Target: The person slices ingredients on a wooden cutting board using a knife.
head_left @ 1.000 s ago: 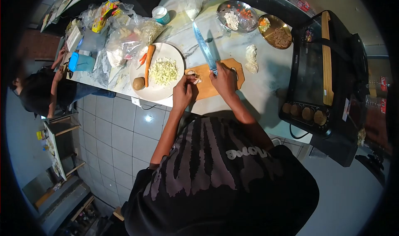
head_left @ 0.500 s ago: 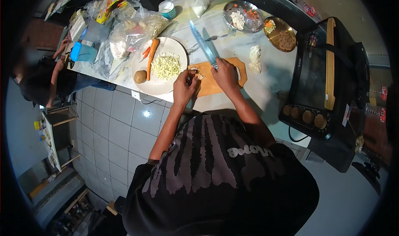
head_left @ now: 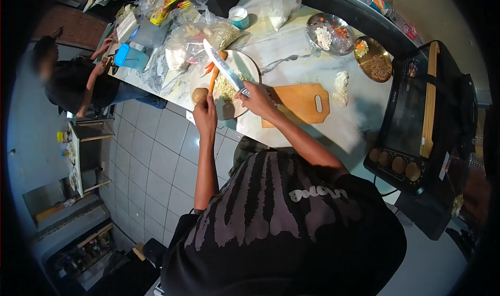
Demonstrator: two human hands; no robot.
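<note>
My right hand (head_left: 256, 101) is wrapped round the handle of a large knife (head_left: 223, 66), whose blade points up and left above the white plate (head_left: 249, 67). My left hand (head_left: 205, 114) has its fingers closed on the lower end of a long carrot (head_left: 214, 77) at the plate's near left. Chopped pale green pieces (head_left: 225, 89) lie on the plate, partly under the knife. Beside the carrot are a round brown potato (head_left: 199, 94) and small red chillies (head_left: 209, 67). The wooden cutting board (head_left: 299, 103) lies right of my right hand, with small scraps at its left edge.
Behind the plate lie plastic bags (head_left: 192, 38) and a white-and-teal tub (head_left: 239, 18). Two metal plates (head_left: 333, 30) with food stand at the back right. A black oven (head_left: 411, 114) is at the right. Another person (head_left: 73, 82) works at the far left.
My left hand has left the cutting board and taken hold of the carrot. The knife in my right hand has moved left over the plate. The view has shifted.
</note>
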